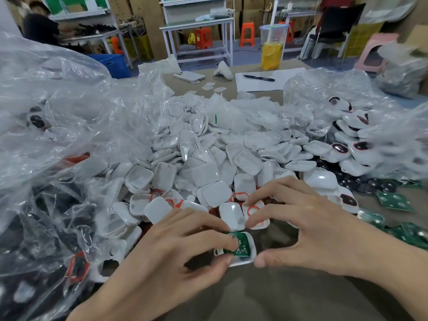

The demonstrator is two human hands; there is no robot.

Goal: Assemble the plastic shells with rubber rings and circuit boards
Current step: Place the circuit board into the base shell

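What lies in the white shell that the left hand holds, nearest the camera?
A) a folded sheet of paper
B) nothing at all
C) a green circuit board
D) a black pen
C: a green circuit board sits in the white shell that the left hand pinches, with its forefinger pressing on the board.
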